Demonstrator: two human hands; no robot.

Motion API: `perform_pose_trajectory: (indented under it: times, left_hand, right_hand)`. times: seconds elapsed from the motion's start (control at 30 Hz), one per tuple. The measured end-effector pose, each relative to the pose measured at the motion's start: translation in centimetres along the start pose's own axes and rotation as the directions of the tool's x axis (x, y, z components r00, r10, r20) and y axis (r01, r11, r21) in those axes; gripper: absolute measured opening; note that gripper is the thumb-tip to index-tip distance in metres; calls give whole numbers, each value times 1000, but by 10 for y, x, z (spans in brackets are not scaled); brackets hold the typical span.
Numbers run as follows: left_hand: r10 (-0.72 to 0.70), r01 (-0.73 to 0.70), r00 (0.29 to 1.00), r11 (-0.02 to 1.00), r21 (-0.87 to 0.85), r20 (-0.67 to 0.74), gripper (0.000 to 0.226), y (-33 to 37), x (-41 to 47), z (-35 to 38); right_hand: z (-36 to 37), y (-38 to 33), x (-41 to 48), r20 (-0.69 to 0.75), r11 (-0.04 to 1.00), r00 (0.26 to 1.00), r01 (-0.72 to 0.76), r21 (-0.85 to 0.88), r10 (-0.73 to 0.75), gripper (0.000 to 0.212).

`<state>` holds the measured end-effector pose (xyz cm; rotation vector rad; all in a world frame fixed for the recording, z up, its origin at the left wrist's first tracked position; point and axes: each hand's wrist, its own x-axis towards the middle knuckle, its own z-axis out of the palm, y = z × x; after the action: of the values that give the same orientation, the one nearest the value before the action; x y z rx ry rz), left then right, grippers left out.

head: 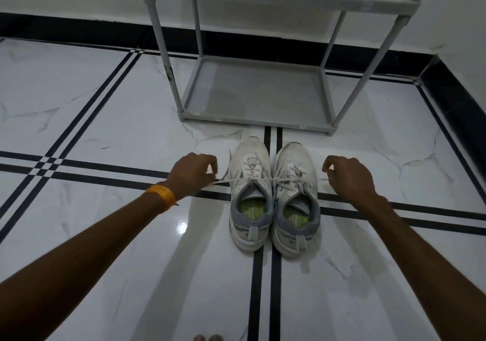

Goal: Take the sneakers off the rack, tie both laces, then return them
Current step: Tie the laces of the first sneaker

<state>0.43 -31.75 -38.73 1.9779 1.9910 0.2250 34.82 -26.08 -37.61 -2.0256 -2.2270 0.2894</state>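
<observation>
Two white-and-grey sneakers stand side by side on the floor, toes pointing away from me: the left sneaker and the right sneaker. A white lace stretches taut sideways across both shoes. My left hand, with an orange band on the wrist, pinches one lace end to the left of the shoes. My right hand pinches the other end on the right. Which shoe the lace belongs to I cannot tell.
A grey shoe rack stands just beyond the sneakers against the white wall, its bottom shelf bare. The floor is glossy white marble with black stripes. Toes show at the bottom edge.
</observation>
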Motion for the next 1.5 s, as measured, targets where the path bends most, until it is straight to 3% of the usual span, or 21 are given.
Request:
perform_pose_trajectory:
  times: [0.1, 0.17, 0.23, 0.3, 0.37, 0.47, 0.63, 0.73, 0.87, 1.1, 1.23, 1.3, 1.37, 1.43, 1.5]
  left_hand:
    - [104, -103, 994, 994, 43, -22, 30, 13, 0, 9]
    - [182, -183, 983, 983, -29, -35, 31, 27, -1, 11]
    - [224, -223, 975, 968, -112, -7, 26, 39, -3, 15]
    - [223, -221, 975, 960, -170, -10, 17, 45, -6, 19]
    - [225, -229, 973, 954, -191, -41, 9, 47, -7, 22]
    - [242, -248, 969, 948, -199, -55, 5, 50, -11, 19]
    - [261, -268, 963, 953, -144, -64, 8, 55, -16, 14]
    - [320, -320, 947, 947, -17, -10, 17, 51, -19, 10]
    - [395, -399, 917, 912, 98, 53, 29, 39, -21, 10]
    - [425, -425, 905, 895, 136, 32, 32, 36, -25, 14]
    - [359, -353, 933, 917, 183, 0, 29, 40, -29, 13]
    - [282, -282, 959, 953, 113, 12, 18, 40, -29, 4]
    - [195, -188, 978, 978, -93, 74, 21, 38, -29, -9]
    - [118, -34, 978, 903, -427, 172, 24, 37, -29, -20]
    - [87, 110, 968, 701, -705, 237, 22, 41, -30, -22]
  right_hand:
    - [6, -20, -6, 63, 990, 995, 81, -116, -74, 24]
    - [2, -41, -9, 8, 972, 982, 190, -141, -191, 28]
    - [-3, -66, -15, 2, 955, 957, 289, 67, -290, 24]
    - [-4, -89, -22, 134, 901, 922, 311, 303, -363, 20]
    - [3, -102, -28, 222, 879, 886, 315, 357, -407, 14]
    - [9, -103, -28, 175, 873, 896, 327, 361, -408, 5]
    - [9, -104, -24, 177, 893, 885, 390, 224, -430, 9]
    - [5, -105, -27, 174, 867, 854, 498, -3, -490, 13]
    - [9, -94, -38, 164, 823, 833, 549, -144, -528, 22]
    - [23, -89, -40, 160, 852, 855, 512, -109, -493, 20]
    - [20, -88, -40, 174, 856, 855, 508, -98, -488, 11]
    - [12, -85, -35, 196, 829, 837, 540, -143, -511, 10]
    - [-2, -84, -31, 282, 839, 819, 538, -80, -499, 21]
    - [-16, -87, -30, 319, 871, 811, 440, 220, -491, 24]
    - [-25, -91, -31, 305, 772, 834, 206, 601, -461, 27]
